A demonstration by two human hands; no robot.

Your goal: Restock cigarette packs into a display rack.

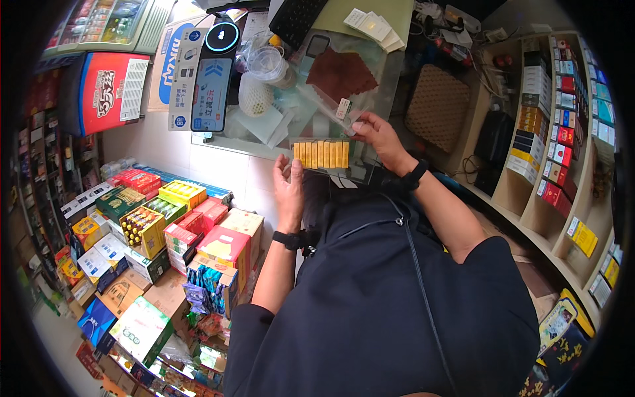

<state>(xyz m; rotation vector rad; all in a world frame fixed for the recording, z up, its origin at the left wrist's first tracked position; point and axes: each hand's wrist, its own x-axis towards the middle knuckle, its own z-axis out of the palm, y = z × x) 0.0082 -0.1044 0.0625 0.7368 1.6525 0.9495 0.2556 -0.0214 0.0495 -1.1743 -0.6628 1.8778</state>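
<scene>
Between the thumb and fingers of my right hand (379,138) is the end of a clear plastic strip (322,101). A small price tag (343,108) sits near the held end. My left hand (289,187) is raised at the left end of a row of small yellow packs (321,155), its thumb tip close to the first pack. Whether the thumb touches that pack I cannot tell. The packs stand side by side at the near edge of a glass-topped counter (218,143). A brown-red cloth (342,74) with zigzag edges lies beyond the strip.
A payment terminal (213,94), clear plastic cups (268,64) and a white foam net (255,94) occupy the counter's left part. White cards (374,30) lie at the back. Stacked boxed goods (223,243) fill the floor on the left. Shelves of cigarette packs (560,129) line the right.
</scene>
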